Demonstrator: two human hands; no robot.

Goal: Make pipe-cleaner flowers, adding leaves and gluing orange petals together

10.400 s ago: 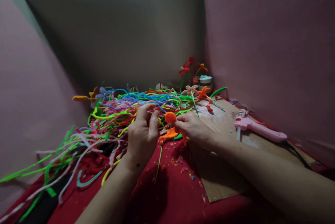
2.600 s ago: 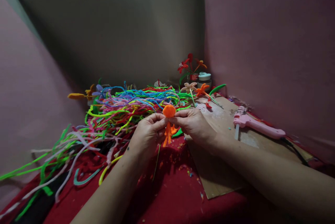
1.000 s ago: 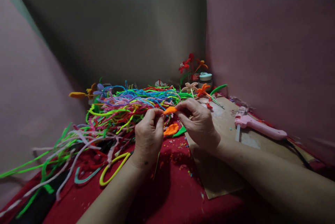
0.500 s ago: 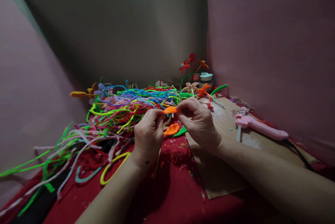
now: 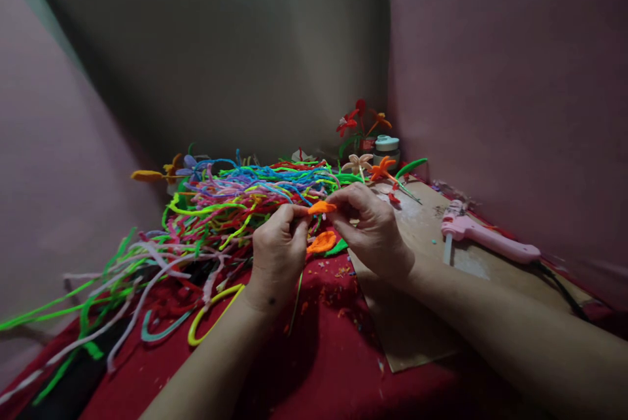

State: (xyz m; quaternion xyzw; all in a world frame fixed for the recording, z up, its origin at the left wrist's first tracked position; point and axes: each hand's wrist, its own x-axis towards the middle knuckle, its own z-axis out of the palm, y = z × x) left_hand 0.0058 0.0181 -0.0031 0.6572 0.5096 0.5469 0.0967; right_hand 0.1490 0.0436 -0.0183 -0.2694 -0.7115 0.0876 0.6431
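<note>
An orange pipe-cleaner petal [image 5: 321, 207] is stretched between my two hands above the red cloth. My left hand [image 5: 280, 248] pinches its left end between thumb and forefinger. At the right end, the fingers of my right hand [image 5: 369, 229] are closed on it, with the exact fingertips partly hidden. Just below lies another orange petal [image 5: 322, 242], a loop of pipe cleaner, beside a green pipe-cleaner leaf [image 5: 337, 247]. A thin stem [image 5: 295, 305] rests on the cloth near my left wrist.
A heap of coloured pipe cleaners [image 5: 255, 191] spreads along the left and back. On the right, a pink glue gun [image 5: 490, 238] lies on a brown board [image 5: 407, 335]. Finished pipe-cleaner flowers [image 5: 384, 169] and a lidded jar [image 5: 386, 153] stand behind. Scraps dot the red cloth [image 5: 338, 374].
The fingers of my right hand have shifted slightly left along the petal and its right tip shows more. My left hand has barely moved. The things around stay where they were.
</note>
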